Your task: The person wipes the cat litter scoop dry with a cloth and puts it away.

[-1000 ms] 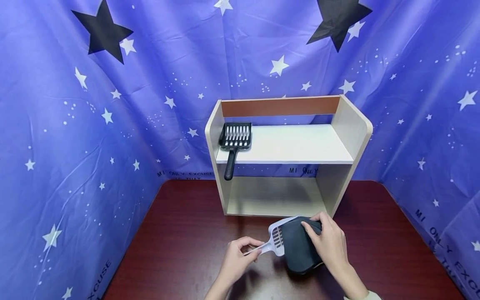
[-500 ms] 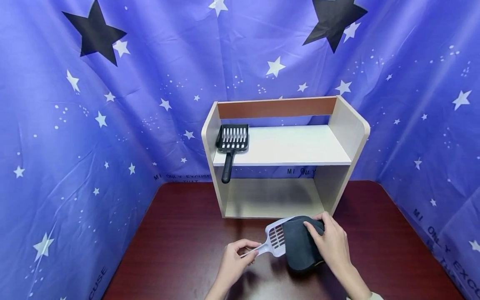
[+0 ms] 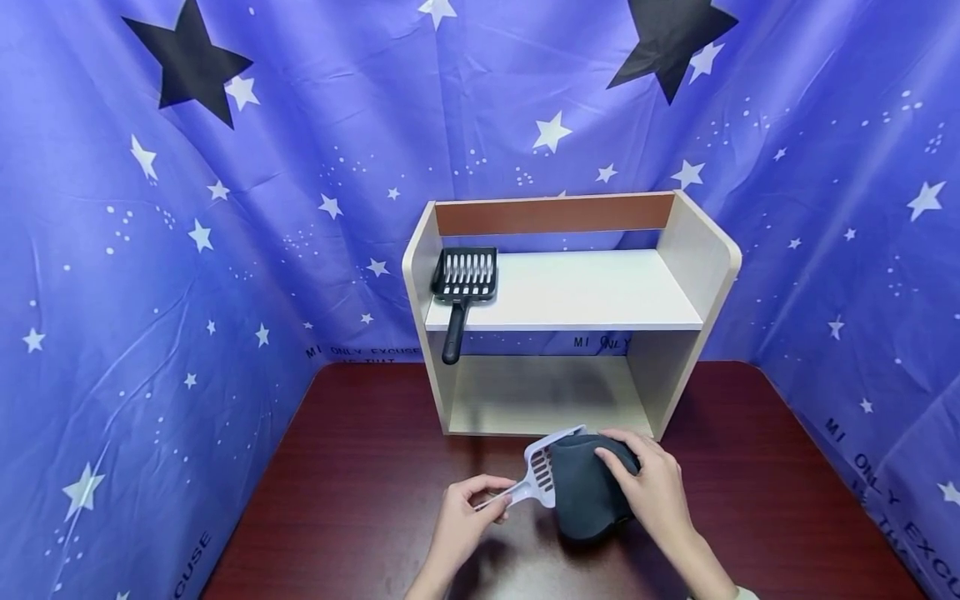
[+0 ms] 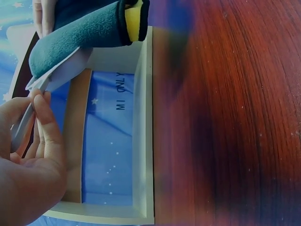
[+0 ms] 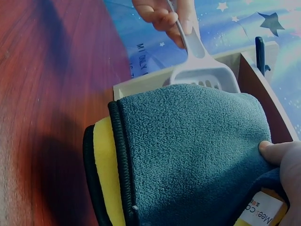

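My left hand [image 3: 461,518] pinches the handle of a pale grey slotted litter scoop [image 3: 527,490] between thumb and fingers. Folded over the scoop's far part is a dark teal cloth [image 3: 588,492], fuzzy outside, with black edging. In the right wrist view the cloth [image 5: 193,146] shows a yellow inner side and a white label [image 5: 264,208]. My right hand [image 3: 654,485] grips the cloth around the scoop head, thumb on the near face. Scoop and cloth are held above the table; the covered end of the scoop is hidden.
Behind the hands stands a two-level wooden shelf [image 3: 585,287]. A black slotted scoop [image 3: 456,327] lies on its upper board at the left, handle overhanging the front. The dark red table [image 3: 337,475] is bounded by starry blue curtains [image 3: 285,208].
Over the last half second the cloth and right hand have moved left, covering more of the scoop's slots. The scoop and left hand have shifted slightly left. The black scoop stays put.
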{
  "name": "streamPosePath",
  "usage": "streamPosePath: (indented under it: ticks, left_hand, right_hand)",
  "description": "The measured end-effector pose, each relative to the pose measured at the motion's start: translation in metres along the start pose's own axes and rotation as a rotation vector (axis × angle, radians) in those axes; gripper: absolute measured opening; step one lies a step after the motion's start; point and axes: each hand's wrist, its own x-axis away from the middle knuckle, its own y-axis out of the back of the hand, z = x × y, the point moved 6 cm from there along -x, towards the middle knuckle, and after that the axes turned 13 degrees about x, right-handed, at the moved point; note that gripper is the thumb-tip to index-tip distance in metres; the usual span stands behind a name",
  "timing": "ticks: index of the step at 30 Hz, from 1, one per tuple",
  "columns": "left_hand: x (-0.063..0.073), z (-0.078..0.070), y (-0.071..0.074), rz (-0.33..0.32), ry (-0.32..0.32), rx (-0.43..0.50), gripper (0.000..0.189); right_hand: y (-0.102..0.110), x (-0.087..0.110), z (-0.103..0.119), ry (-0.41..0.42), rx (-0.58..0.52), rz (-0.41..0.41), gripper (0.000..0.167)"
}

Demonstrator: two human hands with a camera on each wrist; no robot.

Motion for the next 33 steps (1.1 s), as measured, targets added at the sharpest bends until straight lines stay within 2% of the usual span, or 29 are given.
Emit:
streamPosePath:
  ticks: [14,21,26,33]
  left_hand:
    - [0.001,0.000,0.000,0.015,-0.012,0.005,0.019]
    - [0.000,-0.001,0.001,-0.006,0.000,0.007,0.017]
    - [-0.002,-0.001,0.003,-0.023,-0.018,0.005,0.015]
    - [-0.003,-0.001,0.006,-0.002,-0.039,-0.010,0.018]
  right_hand:
    - [-0.010,0.002,0.014,0.047,-0.023,-0.002,0.027]
    - [-0.016,0.003,0.018,0.031,-0.018,0.014,0.026]
    - [-0.020,0.004,0.019,0.009,-0.010,0.022,0.027]
    - [-0.025,0.005,0.016,-0.021,0.011,0.007,0.030]
